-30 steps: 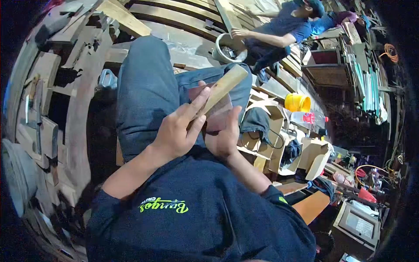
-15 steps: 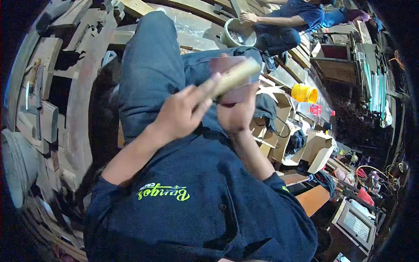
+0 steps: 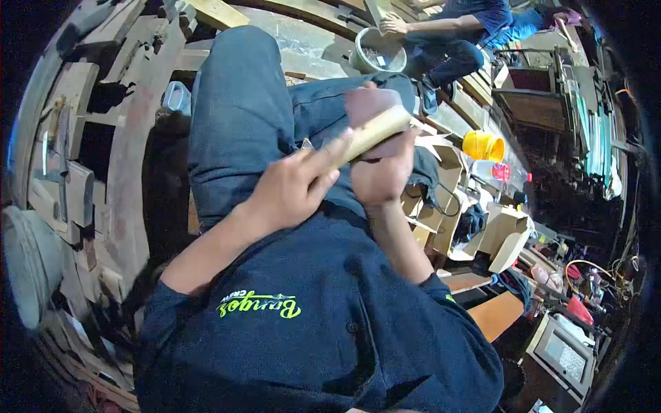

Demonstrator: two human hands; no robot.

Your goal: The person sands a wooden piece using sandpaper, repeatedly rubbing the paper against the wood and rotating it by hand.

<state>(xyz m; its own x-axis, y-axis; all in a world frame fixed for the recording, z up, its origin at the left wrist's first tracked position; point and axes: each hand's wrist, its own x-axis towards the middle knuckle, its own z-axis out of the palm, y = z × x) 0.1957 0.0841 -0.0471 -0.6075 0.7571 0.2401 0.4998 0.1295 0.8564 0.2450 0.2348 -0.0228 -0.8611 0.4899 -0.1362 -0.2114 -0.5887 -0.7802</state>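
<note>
A pale, rounded piece of wood (image 3: pixel 375 131) slants across my lap, its near end in my left hand (image 3: pixel 292 186). That hand is closed on it, with the index finger laid along its length. Farther up, a reddish-brown sheet of sandpaper (image 3: pixel 369 103) lies behind the wood and shows on both sides of it. My right hand (image 3: pixel 384 173) grips the sandpaper from beneath, wrapping it against the wood; part of its fingers is hidden behind the sheet. Both hands are above my dark trousers (image 3: pixel 241 117).
Another person's hand (image 3: pixel 394 24) is beside a grey bucket (image 3: pixel 358 55) ahead. To the right are a yellow container (image 3: pixel 475 144), a plastic bottle (image 3: pixel 485 170) and cardboard boxes (image 3: pixel 506 237). Wooden boards (image 3: pixel 131 186) and a pale bucket (image 3: pixel 24 268) are at left.
The wood, the sandpaper and my right hand have shifted a little to the right in view. Both hands keep their hold. The whole scene has moved slightly with my head.
</note>
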